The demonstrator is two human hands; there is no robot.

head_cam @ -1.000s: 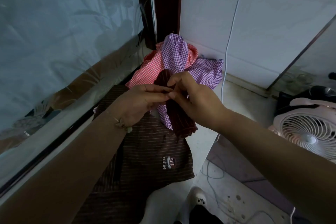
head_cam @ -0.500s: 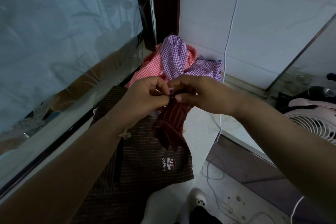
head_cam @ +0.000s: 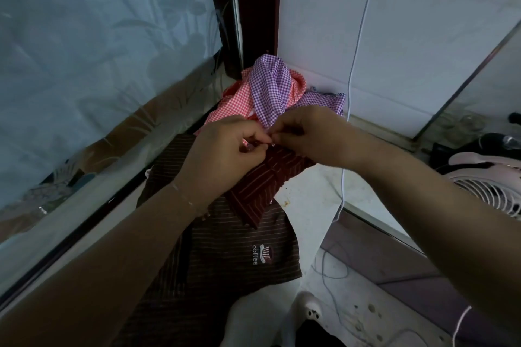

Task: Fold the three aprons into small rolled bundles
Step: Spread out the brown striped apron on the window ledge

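At centre frame your left hand (head_cam: pixel 225 155) and right hand (head_cam: pixel 315 135) pinch the top of the maroon striped bundle (head_cam: pixel 265 186), its long axis slanting lower left to upper right. Below lies the brown striped apron (head_cam: pixel 225 262), printed "coffee". Behind sit the purple (head_cam: pixel 270 87) and red checked aprons (head_cam: pixel 234 107).

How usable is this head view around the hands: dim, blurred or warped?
Head view: dim, bluish light, with both forearms in shade; left hand and right hand sharp enough, pinching the maroon striped apron; wide-angle bending curves the window frame; no glare on the cloth.
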